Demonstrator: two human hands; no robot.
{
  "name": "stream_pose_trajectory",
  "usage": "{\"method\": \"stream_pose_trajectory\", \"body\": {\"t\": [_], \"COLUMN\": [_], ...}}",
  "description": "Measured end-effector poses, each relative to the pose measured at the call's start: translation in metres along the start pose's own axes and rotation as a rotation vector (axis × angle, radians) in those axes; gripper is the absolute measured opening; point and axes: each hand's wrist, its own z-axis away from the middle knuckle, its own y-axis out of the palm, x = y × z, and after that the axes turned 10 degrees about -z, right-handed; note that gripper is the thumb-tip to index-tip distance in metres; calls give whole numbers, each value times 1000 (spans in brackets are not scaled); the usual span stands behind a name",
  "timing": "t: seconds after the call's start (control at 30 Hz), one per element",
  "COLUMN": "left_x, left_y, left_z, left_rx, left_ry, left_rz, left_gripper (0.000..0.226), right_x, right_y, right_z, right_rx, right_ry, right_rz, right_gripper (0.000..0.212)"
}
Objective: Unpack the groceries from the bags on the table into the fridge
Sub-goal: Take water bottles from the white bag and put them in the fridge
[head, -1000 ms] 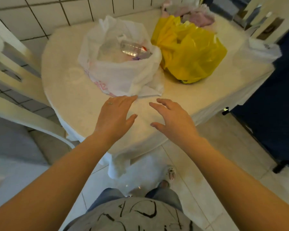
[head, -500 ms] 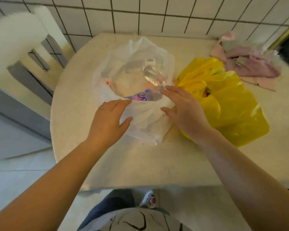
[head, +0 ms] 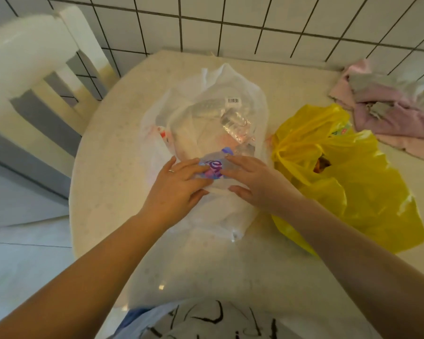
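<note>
A white plastic bag (head: 154, 133) lies open on the round pale table (head: 103, 187). Inside it I see clear plastic packaging (head: 235, 123) and a packet with a blue and purple label (head: 212, 168) at the near rim. My left hand (head: 174, 192) and my right hand (head: 260, 187) meet at that rim. The fingers of both lie fairly straight on the labelled packet, with the thumbs below against the bag's edge. A yellow plastic bag (head: 367, 196) sits just right of the white one, its mouth partly open on something brownish.
A white chair (head: 34, 69) stands at the table's left. A tiled wall (head: 255, 25) runs along the back. Crumpled pink and grey cloth (head: 392, 113) lies at the table's far right. The table's near edge is right in front of my body.
I have stepped up to the table, and both hands have moved forward from above the near tabletop onto the white bag's near rim and the labelled packet.
</note>
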Motion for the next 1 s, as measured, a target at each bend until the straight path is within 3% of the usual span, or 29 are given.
{"method": "stream_pose_trajectory", "body": {"t": [0.07, 0.3, 0.5, 0.63, 0.73, 0.87, 1.0], "left_x": [-1, -10, -18, -23, -29, -34, -33], "left_y": [4, 8, -10, -5, 2, -2, 1], "left_z": [4, 18, -27, -77, -88, -80, -73], "left_rx": [-55, -77, -16, 228, 427, 379, 397], "left_ry": [24, -45, -133, -193, -256, -256, -245], "left_rz": [34, 18, 15, 97, 127, 184, 141], "left_gripper": [22, 32, 29, 24, 32, 29, 52], "right_x": [-5, -25, -44, -47, -59, -72, -78], "right_y": [4, 11, -8, -19, -20, -17, -12], "right_z": [10, 21, -13, -43, -44, -34, -29], "right_rx": [35, 24, -195, -29, 125, 194, 245], "right_ry": [57, 171, 45, 66, 137, 159, 192], "right_rz": [24, 71, -6, -208, -213, -127, -81], "right_gripper": [47, 52, 35, 43, 48, 41, 46]}}
